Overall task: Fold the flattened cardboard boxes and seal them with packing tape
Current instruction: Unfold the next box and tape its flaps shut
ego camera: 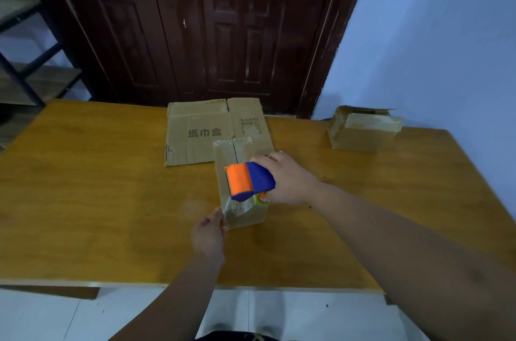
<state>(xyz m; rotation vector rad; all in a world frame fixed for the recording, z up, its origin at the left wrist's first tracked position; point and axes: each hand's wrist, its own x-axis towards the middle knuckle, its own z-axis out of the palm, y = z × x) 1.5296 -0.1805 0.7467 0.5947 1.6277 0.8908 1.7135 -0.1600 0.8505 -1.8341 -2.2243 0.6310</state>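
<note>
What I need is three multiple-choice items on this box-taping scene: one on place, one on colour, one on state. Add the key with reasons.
1. The flattened cardboard lies on the table:
A. nearer the person than the folded box
B. beyond the folded box
C. stacked on top of it

2. The tape dispenser in the right hand is:
A. red and black
B. orange and blue
C. green and white

3. The left hand:
A. lies flat on the table
B. pinches the free end of the tape
C. grips the dispenser

Key:
1 B, the sheet lies farther from the person than the box.
2 B, it has an orange front and a blue body.
3 B, it holds the clear strip at the box's near end.
</note>
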